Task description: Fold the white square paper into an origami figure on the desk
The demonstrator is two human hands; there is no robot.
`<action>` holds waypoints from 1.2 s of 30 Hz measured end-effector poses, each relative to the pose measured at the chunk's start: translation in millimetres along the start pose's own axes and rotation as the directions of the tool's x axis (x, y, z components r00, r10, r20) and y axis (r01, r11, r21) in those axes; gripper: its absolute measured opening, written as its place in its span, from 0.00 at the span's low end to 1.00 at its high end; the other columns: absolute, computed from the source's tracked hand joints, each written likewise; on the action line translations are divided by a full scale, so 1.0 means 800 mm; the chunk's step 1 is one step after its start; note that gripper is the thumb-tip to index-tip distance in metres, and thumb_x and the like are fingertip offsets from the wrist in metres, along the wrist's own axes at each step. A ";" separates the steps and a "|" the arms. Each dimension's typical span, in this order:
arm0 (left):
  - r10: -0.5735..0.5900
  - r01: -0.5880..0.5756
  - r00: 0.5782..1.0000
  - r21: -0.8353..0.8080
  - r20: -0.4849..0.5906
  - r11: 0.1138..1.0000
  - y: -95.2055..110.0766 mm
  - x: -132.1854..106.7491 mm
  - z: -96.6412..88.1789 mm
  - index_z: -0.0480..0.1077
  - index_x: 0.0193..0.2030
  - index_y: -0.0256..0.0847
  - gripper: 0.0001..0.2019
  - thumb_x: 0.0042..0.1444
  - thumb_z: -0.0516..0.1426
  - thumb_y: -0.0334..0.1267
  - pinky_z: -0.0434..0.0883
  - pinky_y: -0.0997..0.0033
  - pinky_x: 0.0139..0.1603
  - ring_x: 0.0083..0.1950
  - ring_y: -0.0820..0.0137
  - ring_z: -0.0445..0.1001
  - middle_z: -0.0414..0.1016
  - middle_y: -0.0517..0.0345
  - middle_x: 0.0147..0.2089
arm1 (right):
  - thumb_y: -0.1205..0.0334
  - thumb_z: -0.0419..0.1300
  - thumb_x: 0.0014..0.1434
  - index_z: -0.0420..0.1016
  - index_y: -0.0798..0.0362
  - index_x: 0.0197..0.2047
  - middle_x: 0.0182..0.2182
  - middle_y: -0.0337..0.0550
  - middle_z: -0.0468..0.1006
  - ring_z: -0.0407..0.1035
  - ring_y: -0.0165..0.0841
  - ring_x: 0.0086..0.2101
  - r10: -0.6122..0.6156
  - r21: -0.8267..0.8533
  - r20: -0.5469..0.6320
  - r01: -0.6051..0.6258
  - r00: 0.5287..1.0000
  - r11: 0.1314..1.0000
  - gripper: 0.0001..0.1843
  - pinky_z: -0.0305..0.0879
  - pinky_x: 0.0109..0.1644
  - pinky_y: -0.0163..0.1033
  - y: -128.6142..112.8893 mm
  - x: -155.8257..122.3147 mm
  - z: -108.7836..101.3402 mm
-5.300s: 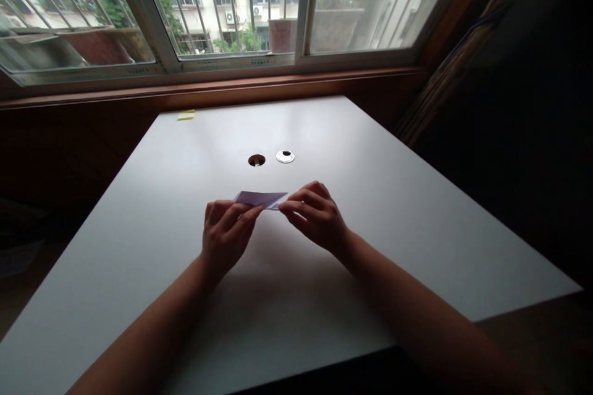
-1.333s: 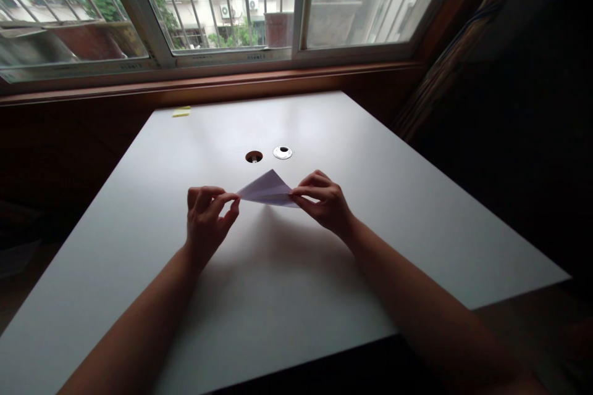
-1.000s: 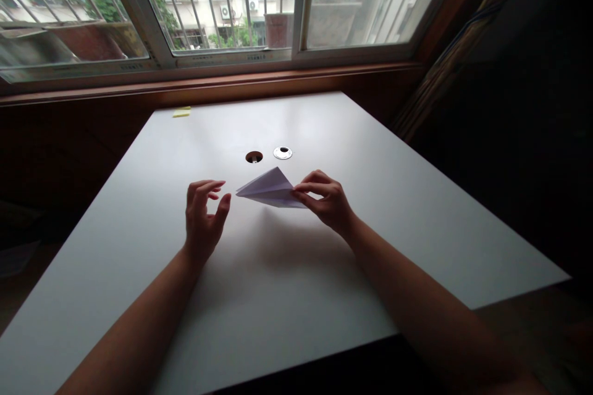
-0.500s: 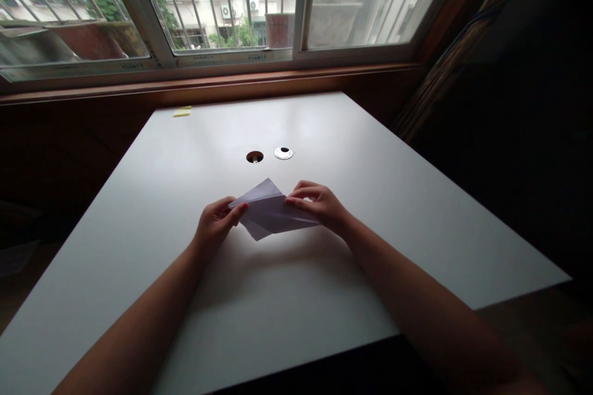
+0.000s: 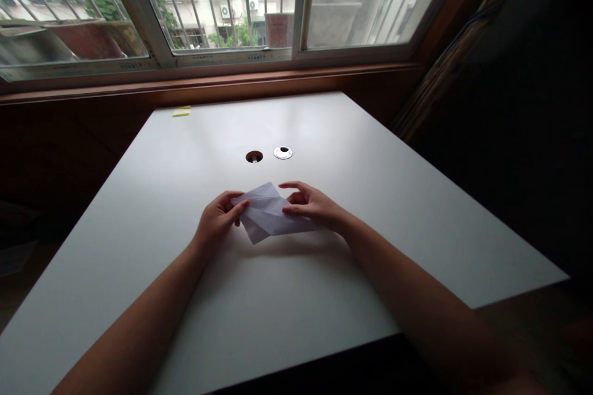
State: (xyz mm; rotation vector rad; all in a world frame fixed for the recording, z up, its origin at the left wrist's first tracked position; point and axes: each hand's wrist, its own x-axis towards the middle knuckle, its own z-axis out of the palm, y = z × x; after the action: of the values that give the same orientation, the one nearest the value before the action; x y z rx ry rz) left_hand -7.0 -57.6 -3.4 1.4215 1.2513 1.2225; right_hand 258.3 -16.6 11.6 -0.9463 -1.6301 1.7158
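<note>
A folded pale lilac paper point(image 5: 267, 216) lies on the white table point(image 5: 278, 296), partly opened into a kite-like shape. My left hand point(image 5: 217, 222) pinches its left corner between thumb and fingers. My right hand point(image 5: 309, 207) rests on the paper's right side, thumb pressing down and fingers curved over the far edge. Both forearms reach in from the near edge of the table.
A round cable hole point(image 5: 254, 157) and its loose silver cap point(image 5: 282, 152) sit beyond the paper. A yellow sticky pad point(image 5: 181, 112) lies at the far left corner. A barred window point(image 5: 222, 0) runs behind the table, with a dark wall on the right.
The paper was held up as a triangle; my left hand let go, then took its left corner again. The paper now lies lower on the table, opened wider.
</note>
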 end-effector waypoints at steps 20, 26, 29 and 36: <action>0.487 -0.470 0.871 0.385 0.057 0.795 0.007 -0.005 -0.001 0.74 0.54 0.47 0.18 0.65 0.49 0.28 0.76 0.58 0.53 0.54 0.66 0.71 0.61 0.51 0.63 | 0.54 0.70 0.49 0.80 0.52 0.45 0.40 0.42 0.78 0.67 0.29 0.34 0.058 0.055 -0.053 -0.055 0.997 0.997 0.20 0.59 0.35 0.34 -0.008 -0.001 -0.008; 0.639 -0.589 0.746 0.635 0.189 0.500 0.012 -0.006 0.000 0.74 0.55 0.53 0.19 0.59 0.60 0.29 0.67 0.47 0.64 0.66 0.57 0.62 0.65 0.52 0.64 | 0.53 0.71 0.48 0.81 0.53 0.44 0.36 0.42 0.79 0.69 0.31 0.34 0.097 0.090 -0.031 -0.094 0.995 0.992 0.20 0.63 0.36 0.36 -0.010 -0.002 -0.008; 0.651 -0.665 0.701 0.596 0.291 0.450 0.012 -0.007 -0.001 0.74 0.55 0.53 0.19 0.60 0.60 0.30 0.65 0.48 0.65 0.63 0.60 0.67 0.74 0.54 0.58 | 0.52 0.71 0.49 0.81 0.54 0.43 0.36 0.42 0.80 0.71 0.30 0.33 0.104 0.061 0.003 -0.104 0.995 0.993 0.20 0.63 0.35 0.35 -0.011 -0.003 -0.006; 0.575 -0.598 0.790 0.467 0.210 0.651 0.013 -0.015 0.000 0.77 0.46 0.41 0.09 0.62 0.58 0.32 0.71 0.70 0.43 0.41 0.68 0.77 0.80 0.52 0.42 | 0.45 0.64 0.58 0.78 0.56 0.41 0.32 0.47 0.80 0.76 0.33 0.30 0.038 0.299 0.069 -0.057 0.997 0.953 0.20 0.68 0.30 0.34 -0.001 -0.003 -0.003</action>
State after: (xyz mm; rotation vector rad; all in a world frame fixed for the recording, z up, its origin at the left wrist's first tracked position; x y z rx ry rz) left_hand -5.8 -70.9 5.3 2.3864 1.1636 1.3027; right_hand 261.5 -16.7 12.4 -0.7960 -1.3396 1.9751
